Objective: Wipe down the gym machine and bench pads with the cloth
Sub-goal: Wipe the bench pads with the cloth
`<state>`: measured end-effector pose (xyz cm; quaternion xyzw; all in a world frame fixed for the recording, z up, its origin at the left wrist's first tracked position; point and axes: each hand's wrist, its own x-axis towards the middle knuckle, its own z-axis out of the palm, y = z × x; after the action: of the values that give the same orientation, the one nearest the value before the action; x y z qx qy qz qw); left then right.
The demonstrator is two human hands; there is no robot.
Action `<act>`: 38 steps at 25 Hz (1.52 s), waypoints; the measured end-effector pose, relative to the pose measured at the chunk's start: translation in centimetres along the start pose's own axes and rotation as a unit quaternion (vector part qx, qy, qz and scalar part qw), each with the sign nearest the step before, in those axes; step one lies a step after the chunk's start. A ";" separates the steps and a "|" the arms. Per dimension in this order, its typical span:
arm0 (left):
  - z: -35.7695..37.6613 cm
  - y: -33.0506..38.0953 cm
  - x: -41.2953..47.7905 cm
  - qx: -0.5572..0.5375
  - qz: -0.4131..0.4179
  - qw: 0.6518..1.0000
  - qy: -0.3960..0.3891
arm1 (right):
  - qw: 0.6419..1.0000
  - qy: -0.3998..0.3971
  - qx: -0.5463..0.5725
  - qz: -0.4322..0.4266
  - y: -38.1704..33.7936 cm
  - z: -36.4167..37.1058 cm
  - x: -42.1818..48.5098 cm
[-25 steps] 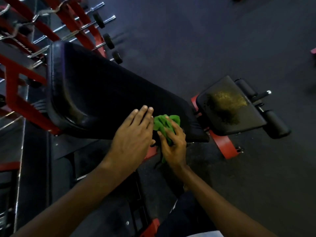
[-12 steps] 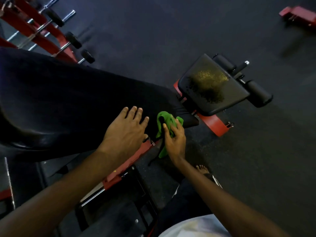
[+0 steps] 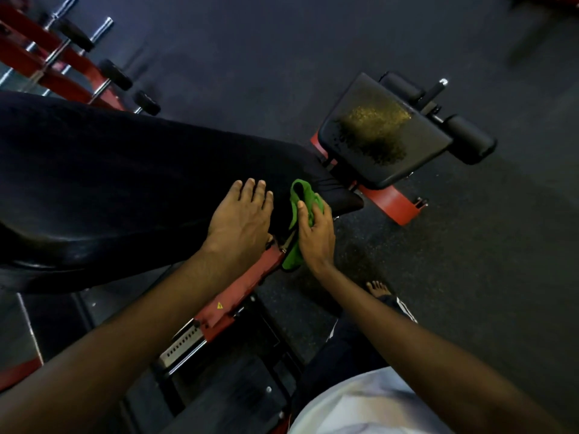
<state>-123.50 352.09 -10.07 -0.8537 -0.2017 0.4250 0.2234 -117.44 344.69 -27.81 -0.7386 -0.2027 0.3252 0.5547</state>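
Long black bench pad (image 3: 119, 183): inclined, on red frame (image 3: 247, 286). Left hand (image 3: 239, 219): grip open, palm flat on the pad's near edge, holding nothing. Right hand (image 3: 315, 233): grip closed round green cloth (image 3: 302, 202), which was pressed against the pad's lower end, one tail hanging beside the frame. Seat pad (image 3: 385, 133): black, worn patch at centre, just beyond. Floor (image 3: 470, 277): dark rubber.

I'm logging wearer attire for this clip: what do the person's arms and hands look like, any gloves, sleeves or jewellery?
Both forearms are bare up to the frame edge, with no sleeves showing. The left hand and right hand wear no gloves, and no rings, watch or wristbands are visible. Fingernails look short.
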 end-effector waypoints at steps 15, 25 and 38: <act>0.5 3.3 8.6 -0.004 0.102 0.994 -0.040 | 0.988 -0.005 -0.035 0.152 5.2 -1.6 6.7; 0.9 5.1 13.6 -0.040 0.121 0.990 -0.062 | 0.991 -0.027 0.002 0.134 6.5 -1.9 6.1; 1.6 5.7 14.3 -0.047 0.129 0.990 -0.046 | 0.991 -0.039 0.035 0.122 6.8 -2.4 4.8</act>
<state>-115.96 355.40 -23.22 -0.8615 -0.1199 0.4793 0.1172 -112.74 344.19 -35.05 -0.7248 -0.1214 0.4254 0.5282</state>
